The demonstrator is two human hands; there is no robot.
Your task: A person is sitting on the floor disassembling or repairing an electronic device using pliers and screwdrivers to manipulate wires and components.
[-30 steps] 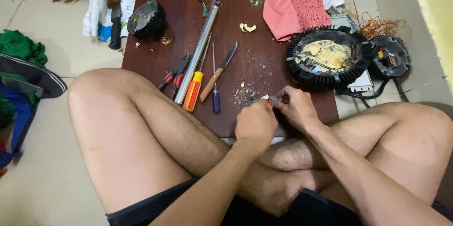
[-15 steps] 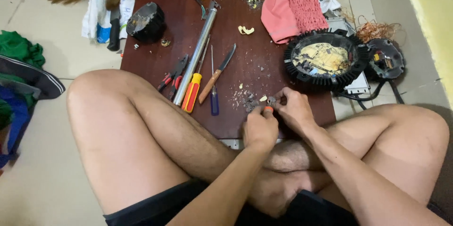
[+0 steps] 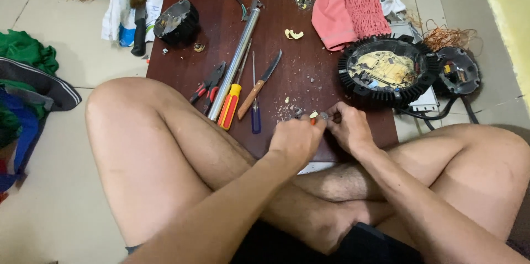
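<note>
1. The person sits cross-legged on the floor, knees spread, with a dark brown counter [image 3: 182, 60] lying flat ahead of the legs.
2. Both hands meet at the counter's near edge, at about 5 o'clock on its surface. The left hand [image 3: 297, 138] is curled narrow, with an orange-tipped tool [image 3: 313, 122] pinched in its fingers.
3. The right hand [image 3: 349, 127] is also curled tight, fingertips pressed around a small grey part [image 3: 324, 115]; what the part is cannot be told at this size.
4. The two hands touch at the fingertips, with the small part between them, just above the counter.
5. Pale crumbs and chips [image 3: 290, 110] lie scattered at 9 o'clock from the hands, close by.
6. Further toward 10 o'clock lie a blue-handled screwdriver [image 3: 255, 110], a wooden-handled knife [image 3: 258, 86], an orange and yellow screwdriver [image 3: 229, 107], a long metal tube [image 3: 236, 59] and red-handled pliers [image 3: 208, 84].
7. At 1 o'clock from the hands sits a round black finned housing [image 3: 388, 72], open side up, with a smaller black round piece [image 3: 457, 72] beside it on the floor.
8. A pink cloth [image 3: 348, 13] lies at the counter's far right corner.
</note>
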